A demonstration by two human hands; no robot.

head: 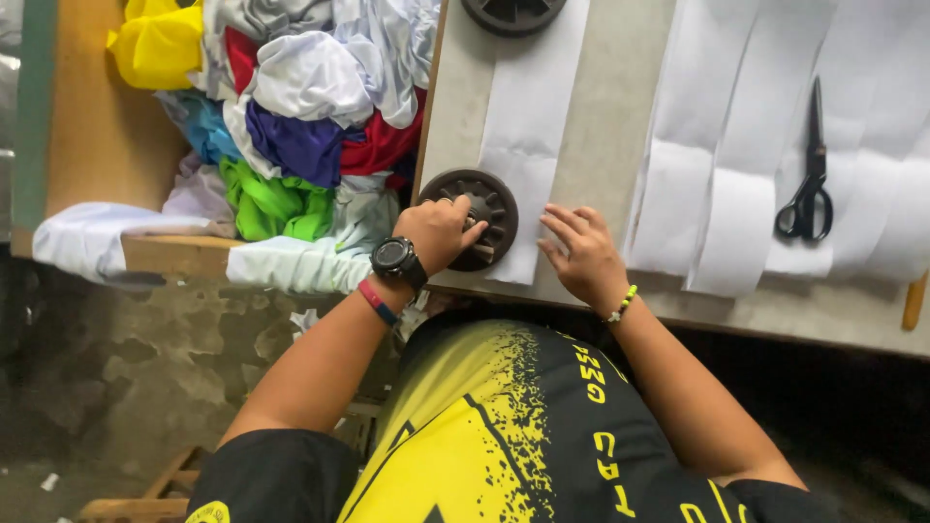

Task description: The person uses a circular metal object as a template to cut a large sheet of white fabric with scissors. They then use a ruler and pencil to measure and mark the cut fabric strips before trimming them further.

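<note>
The left hand [438,230] grips a round black ribbed weight [472,218] sitting on the near end of a white fabric strip [528,126] at the desk [605,145] edge. The right hand [578,254] lies flat and open, fingertips pressing the strip just beside the weight. Black scissors [809,174] rest well apart on wider white pieces; a pile of coloured cloth [300,116] lies left of the desk.

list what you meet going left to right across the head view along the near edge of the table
pile of coloured cloth → left hand → round dark weight → white paper strip → right hand → scissors
</note>
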